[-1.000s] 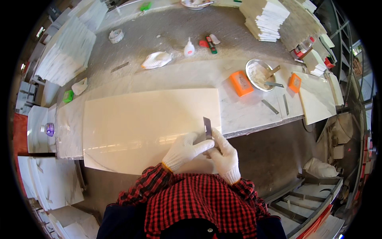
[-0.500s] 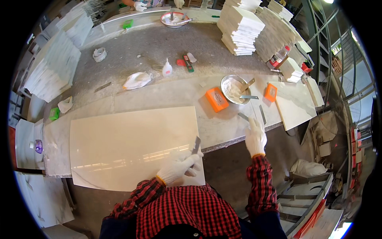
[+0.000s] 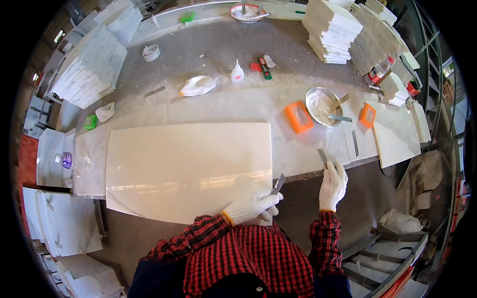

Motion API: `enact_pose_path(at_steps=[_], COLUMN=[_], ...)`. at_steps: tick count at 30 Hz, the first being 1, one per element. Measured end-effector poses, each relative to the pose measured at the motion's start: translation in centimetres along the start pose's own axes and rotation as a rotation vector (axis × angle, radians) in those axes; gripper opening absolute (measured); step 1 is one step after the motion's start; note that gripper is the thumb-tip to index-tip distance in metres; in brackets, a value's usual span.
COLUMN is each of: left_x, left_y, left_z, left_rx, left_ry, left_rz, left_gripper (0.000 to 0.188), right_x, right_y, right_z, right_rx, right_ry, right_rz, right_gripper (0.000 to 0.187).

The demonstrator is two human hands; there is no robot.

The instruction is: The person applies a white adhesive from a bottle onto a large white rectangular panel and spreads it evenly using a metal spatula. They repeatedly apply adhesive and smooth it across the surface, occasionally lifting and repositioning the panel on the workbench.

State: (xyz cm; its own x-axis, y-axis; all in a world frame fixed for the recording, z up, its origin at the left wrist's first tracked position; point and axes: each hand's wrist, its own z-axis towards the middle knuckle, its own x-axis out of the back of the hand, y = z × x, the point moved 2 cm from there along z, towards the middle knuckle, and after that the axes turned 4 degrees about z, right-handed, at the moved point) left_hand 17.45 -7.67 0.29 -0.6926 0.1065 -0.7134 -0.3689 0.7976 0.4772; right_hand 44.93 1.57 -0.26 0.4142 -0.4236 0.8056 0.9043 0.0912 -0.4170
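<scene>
My left hand, in a white knit glove, rests over the near right corner of a glossy cream slab. Its fingers are closed around a flat grey scraper blade, which points up and away. My right hand, also gloved, is in front of the bench edge to the right of the slab. A thin metal scraper is pinched in its fingers, with the tip over the bench edge. Beyond it stands a metal bowl of white paste with two blades in it, between two orange boxes.
Another thin blade lies near the bench edge. Farther back are a white squeeze bottle, a crumpled white glove and a red-rimmed bowl. Stacked stone slabs flank the bench. A pale slab lies at right.
The view has shifted, so the bench appears farther right and higher. My right hand has drawn back toward me, and its scraper now points more away. The left hand keeps its blade over the slab's corner.
</scene>
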Motion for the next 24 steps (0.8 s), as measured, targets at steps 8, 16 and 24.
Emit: enact_pose_path(at_steps=[8, 16, 24], left_x=[-1.2, 0.0, -3.1], left_y=[0.3, 0.8, 3.5], left_z=[-0.5, -0.4, -2.2], left_rx=[-0.144, -0.081, -0.012], left_ry=[0.138, 0.211, 0.281], left_rz=[0.294, 0.593, 0.642], left_gripper=[0.035, 0.039, 0.033], right_x=[-0.5, 3.2, 5.0], right_y=[0.4, -2.8, -9.7], right_z=[0.1, -0.5, -4.0], right_rx=[-0.073, -0.659, -0.524], right_ry=[0.027, -0.314, -0.406], right_rz=[0.173, 0.780, 0.890], right_gripper=[0.030, 0.033, 0.027])
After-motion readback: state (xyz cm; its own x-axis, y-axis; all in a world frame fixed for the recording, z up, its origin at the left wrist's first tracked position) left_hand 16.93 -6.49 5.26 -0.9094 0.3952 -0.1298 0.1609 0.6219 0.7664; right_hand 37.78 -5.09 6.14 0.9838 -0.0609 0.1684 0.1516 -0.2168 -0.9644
